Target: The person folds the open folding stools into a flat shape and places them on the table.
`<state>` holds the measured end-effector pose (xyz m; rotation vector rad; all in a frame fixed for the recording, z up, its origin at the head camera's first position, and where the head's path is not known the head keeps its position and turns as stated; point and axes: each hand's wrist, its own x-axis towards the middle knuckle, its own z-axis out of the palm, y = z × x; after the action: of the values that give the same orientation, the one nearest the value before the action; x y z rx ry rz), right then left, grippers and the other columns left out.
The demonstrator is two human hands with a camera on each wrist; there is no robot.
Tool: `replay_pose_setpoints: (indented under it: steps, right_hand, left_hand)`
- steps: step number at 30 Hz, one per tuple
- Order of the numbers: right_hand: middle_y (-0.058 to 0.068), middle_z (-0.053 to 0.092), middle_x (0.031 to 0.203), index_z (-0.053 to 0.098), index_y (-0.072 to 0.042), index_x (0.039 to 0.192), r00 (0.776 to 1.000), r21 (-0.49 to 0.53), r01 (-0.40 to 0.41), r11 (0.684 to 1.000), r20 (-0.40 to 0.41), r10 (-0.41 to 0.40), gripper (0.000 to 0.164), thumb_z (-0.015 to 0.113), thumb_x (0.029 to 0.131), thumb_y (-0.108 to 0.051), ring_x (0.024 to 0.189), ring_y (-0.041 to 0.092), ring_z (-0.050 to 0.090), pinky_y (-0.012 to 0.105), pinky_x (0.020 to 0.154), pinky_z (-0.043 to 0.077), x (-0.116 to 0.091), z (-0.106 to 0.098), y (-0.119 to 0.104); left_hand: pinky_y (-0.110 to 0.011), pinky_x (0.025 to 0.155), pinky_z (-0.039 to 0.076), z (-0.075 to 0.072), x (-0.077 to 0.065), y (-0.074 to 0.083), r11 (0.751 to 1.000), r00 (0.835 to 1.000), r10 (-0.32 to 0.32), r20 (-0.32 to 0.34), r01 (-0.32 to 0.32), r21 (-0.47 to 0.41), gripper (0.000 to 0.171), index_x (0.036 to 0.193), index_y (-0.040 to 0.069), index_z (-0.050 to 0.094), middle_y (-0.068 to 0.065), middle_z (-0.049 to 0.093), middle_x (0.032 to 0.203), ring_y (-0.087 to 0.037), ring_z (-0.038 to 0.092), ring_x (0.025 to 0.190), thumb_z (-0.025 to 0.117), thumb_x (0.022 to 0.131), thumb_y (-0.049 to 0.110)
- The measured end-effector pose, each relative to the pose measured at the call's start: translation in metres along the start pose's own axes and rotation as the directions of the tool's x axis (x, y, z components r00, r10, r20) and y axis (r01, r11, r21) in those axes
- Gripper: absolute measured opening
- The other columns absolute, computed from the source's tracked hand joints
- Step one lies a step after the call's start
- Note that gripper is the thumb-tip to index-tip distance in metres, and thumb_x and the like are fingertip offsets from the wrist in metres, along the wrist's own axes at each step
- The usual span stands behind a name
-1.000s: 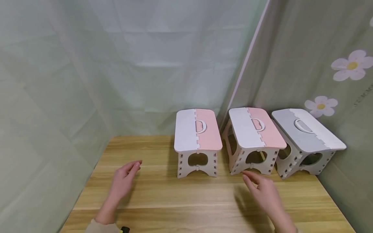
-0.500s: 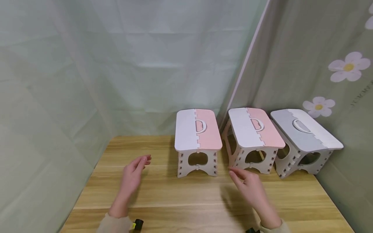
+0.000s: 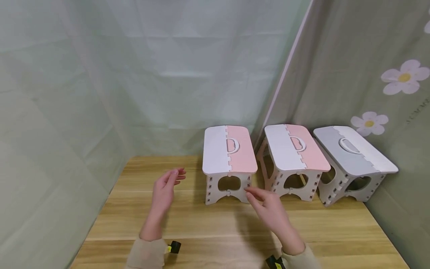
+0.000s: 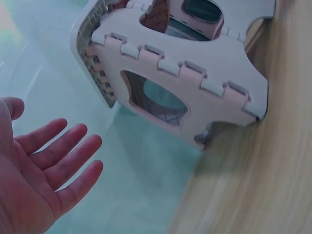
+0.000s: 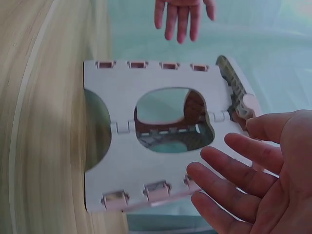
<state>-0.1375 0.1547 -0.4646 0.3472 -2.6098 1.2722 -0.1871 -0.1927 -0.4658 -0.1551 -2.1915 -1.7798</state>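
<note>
Three folding step stools stand in a row on the wooden table. The left stool (image 3: 230, 149), with a white and pink top and a D-shaped handle, is between my hands. My left hand (image 3: 164, 188) hovers to its left, palm turned toward it, fingers spread and holding nothing. On the other side, my right hand (image 3: 268, 209) is in front of the stool's right leg; in the right wrist view its fingers (image 5: 234, 170) are loosely extended and appear apart from the stool. A second pink and white stool (image 3: 295, 147) stands to the right, beside a grey and white stool (image 3: 356, 149).
Pale green curtains (image 3: 188, 74) hang behind and beside the table (image 3: 151, 216). Flower prints (image 3: 404, 77) decorate the right curtain. Black devices with yellow marks sit at both wrists, such as the left device (image 3: 174, 247).
Both hands have moved toward the left stool: the left hand rightward and farther forward, the right hand leftward from the middle stool. The stools have stayed in place.
</note>
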Motion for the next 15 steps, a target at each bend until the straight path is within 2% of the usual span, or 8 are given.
replay_pose_setpoints:
  steps: [5, 10, 15]
  right_hand:
    - [-0.004, 0.078, 0.12, 0.079, -0.016, 0.127, 1.0, 0.026, 0.002, 1.0, 0.016, -0.002, 0.025, 0.072, 0.105, -0.026, 0.116, 0.02, 0.072, 0.048, 0.093, 0.06, 0.003, 0.011, -0.006]
    - [-0.004, 0.079, 0.115, 0.079, -0.017, 0.126, 1.0, 0.055, 0.008, 0.998, 0.028, -0.01, 0.023, 0.073, 0.105, -0.023, 0.105, 0.019, 0.076, 0.048, 0.091, 0.061, 0.006, 0.021, -0.01]
    - [0.001, 0.078, 0.12, 0.076, -0.014, 0.133, 0.998, 0.127, -0.006, 0.992, 0.068, -0.003, 0.029, 0.071, 0.106, -0.025, 0.101, 0.013, 0.076, 0.043, 0.091, 0.061, 0.01, 0.03, -0.013]
  left_hand:
    - [-0.032, 0.091, 0.057, 0.006, 0.0, 0.002, 1.0, 1.0, 0.001, -0.02, -0.001, -0.016, 0.041, 0.13, -0.005, 0.071, -0.022, 0.075, 0.121, -0.033, 0.075, 0.107, 0.045, 0.117, 0.024]
    - [-0.035, 0.093, 0.058, 0.005, 0.0, 0.0, 1.0, 1.0, -0.006, -0.025, 0.005, -0.022, 0.042, 0.132, -0.004, 0.07, -0.022, 0.075, 0.12, -0.039, 0.073, 0.108, 0.043, 0.118, 0.026]
    - [-0.036, 0.094, 0.057, 0.003, 0.001, 0.0, 1.0, 1.0, -0.008, -0.018, 0.007, -0.03, 0.043, 0.132, -0.003, 0.07, -0.022, 0.074, 0.121, -0.038, 0.073, 0.109, 0.042, 0.118, 0.027]
